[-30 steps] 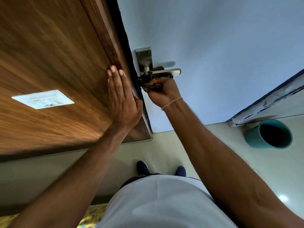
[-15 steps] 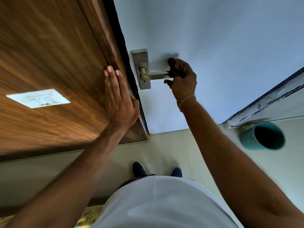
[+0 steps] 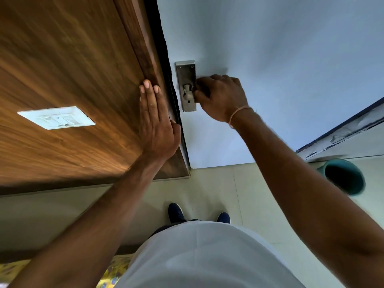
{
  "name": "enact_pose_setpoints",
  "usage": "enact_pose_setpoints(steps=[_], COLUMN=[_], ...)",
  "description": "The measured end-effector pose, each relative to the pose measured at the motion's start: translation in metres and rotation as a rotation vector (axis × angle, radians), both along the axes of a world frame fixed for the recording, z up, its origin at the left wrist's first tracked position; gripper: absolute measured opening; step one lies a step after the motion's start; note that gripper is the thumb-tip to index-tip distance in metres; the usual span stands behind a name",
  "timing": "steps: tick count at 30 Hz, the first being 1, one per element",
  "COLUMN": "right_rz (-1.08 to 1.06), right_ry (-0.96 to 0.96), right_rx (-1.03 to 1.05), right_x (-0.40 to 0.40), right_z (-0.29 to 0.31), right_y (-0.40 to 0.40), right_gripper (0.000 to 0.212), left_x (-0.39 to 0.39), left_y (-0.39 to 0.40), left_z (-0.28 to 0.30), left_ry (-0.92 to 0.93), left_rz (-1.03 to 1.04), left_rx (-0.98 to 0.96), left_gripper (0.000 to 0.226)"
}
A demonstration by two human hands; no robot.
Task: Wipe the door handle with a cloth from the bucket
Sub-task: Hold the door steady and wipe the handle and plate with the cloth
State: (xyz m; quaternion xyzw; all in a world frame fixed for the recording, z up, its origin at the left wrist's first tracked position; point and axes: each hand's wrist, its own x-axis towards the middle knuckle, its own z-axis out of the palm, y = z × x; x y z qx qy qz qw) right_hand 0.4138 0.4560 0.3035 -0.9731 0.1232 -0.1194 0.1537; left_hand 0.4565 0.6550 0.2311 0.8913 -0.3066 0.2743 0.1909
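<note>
one handle (image 3: 188,90) — under right fingers (image 3: 204,85)

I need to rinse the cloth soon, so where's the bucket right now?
In the head view, the teal bucket stands on the floor at the right edge, below the foot of the pale door, past the right forearm.

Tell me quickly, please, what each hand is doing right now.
Left hand: open, flat against the wooden door frame, holding nothing.
Right hand: closed around the door handle lever; the cloth is hidden.
</note>
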Motion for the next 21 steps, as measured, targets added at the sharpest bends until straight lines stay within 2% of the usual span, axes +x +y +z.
enact_pose_setpoints(steps=[5,10,12,15,21], right_rz=[-0.02,0.008,0.025,0.024,-0.018], right_ry=[0.176,0.136,0.096,0.068,0.016], right_rx=[-0.056,0.19,0.239,0.099,-0.002], right_x=[0.015,0.018,0.009,-0.002,0.011], right_z=[0.006,0.019,0.02,0.008,-0.008], right_y=[-0.001,-0.001,-0.013,-0.024,0.002], right_gripper=[0.045,0.052,0.047,0.035,0.035], left_x=[0.0,0.002,0.002,0.003,0.004], left_y=[0.0,0.001,0.001,0.003,0.001], left_z=[-0.001,-0.002,-0.002,-0.002,-0.003], left_ry=[-0.016,-0.028,-0.032,-0.028,-0.029], left_rz=[0.005,-0.001,-0.005,-0.012,-0.003], left_rx=[-0.003,-0.009,-0.009,0.0,-0.015], left_gripper=[0.091,0.09,0.09,0.09,0.092])
